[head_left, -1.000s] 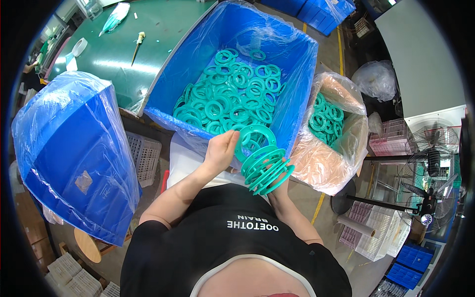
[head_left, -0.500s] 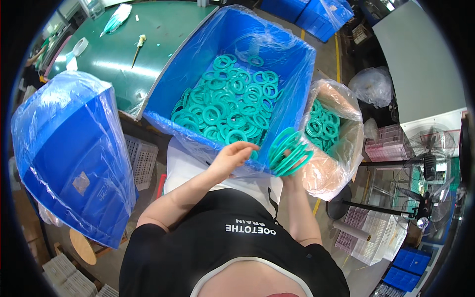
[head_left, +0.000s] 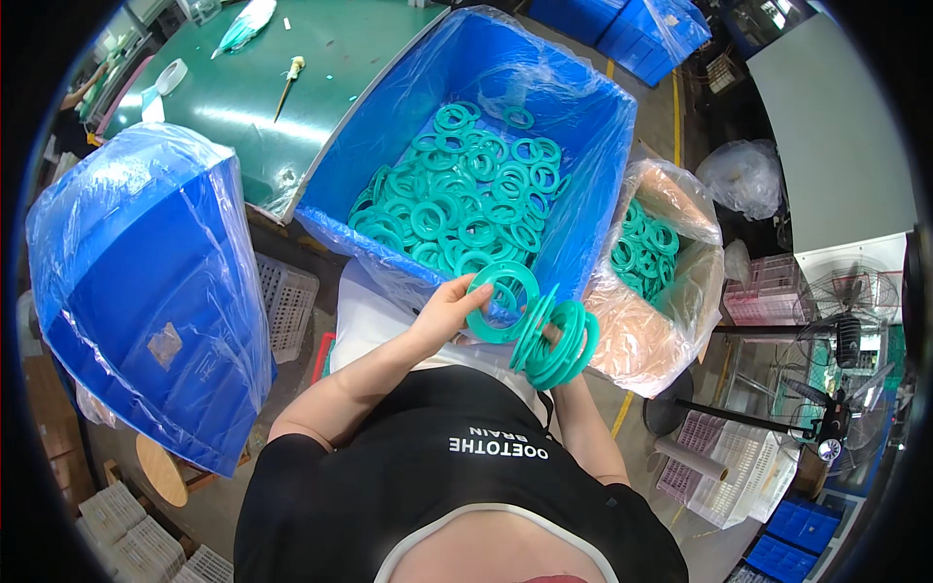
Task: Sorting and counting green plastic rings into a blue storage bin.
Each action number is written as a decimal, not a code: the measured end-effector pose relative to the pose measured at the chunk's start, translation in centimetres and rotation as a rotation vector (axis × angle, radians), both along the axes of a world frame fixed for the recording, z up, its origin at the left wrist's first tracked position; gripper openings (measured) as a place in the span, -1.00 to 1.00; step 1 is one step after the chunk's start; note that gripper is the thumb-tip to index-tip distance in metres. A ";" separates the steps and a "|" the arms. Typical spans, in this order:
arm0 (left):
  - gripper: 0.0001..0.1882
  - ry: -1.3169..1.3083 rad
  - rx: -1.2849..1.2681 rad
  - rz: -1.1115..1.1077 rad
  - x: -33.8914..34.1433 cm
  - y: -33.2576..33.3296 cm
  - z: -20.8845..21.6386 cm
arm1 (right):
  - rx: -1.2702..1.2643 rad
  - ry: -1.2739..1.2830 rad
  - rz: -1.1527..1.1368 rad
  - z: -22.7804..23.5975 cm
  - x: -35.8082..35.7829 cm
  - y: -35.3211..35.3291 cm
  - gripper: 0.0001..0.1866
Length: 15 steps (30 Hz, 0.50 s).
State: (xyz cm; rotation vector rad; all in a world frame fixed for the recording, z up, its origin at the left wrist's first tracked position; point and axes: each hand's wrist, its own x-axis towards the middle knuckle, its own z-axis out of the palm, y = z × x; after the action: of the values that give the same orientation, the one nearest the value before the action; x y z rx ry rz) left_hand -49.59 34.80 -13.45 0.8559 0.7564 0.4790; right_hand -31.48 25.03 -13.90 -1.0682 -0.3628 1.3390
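Note:
My left hand [head_left: 449, 309] holds one flat teal ring [head_left: 501, 301] by its edge, just in front of the big blue bin [head_left: 583, 223]. That bin is lined with clear plastic and holds several loose teal rings [head_left: 457, 204]. My right hand [head_left: 556, 335] is mostly hidden behind a stack of teal rings [head_left: 562, 345] that it grips, held on edge right beside the single ring. The two hands are close together above the bin's near rim.
A clear bag in a box [head_left: 661, 291] at the right holds more teal rings. A second blue bin wrapped in plastic [head_left: 146, 282] stands at the left. Behind lies a green table [head_left: 243, 87] with small tools. A white perforated crate [head_left: 287, 301] sits below.
The stack of rings in my right hand went toward the bag and came back to the middle. My left hand now holds a single ring picked from the bin.

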 end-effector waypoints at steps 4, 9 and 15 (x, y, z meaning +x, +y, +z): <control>-0.77 0.036 0.410 0.179 0.2 0.3 -2.4 | -0.067 0.001 0.040 -1.3 -0.1 -0.8 -0.80; -0.82 0.609 1.147 0.076 -1.3 2.2 -0.9 | -0.185 -0.135 0.042 -2.6 -0.3 -1.0 -0.91; -0.71 -0.060 0.115 0.129 -2.0 4.5 -1.9 | 0.138 0.067 -0.129 -3.8 6.1 -0.9 -0.89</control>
State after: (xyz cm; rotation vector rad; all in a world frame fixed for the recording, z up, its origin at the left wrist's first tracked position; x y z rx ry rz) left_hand -51.57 39.31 -15.34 0.8989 0.7374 0.6648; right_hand -25.35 24.09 -17.75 -0.9144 -0.3259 1.2137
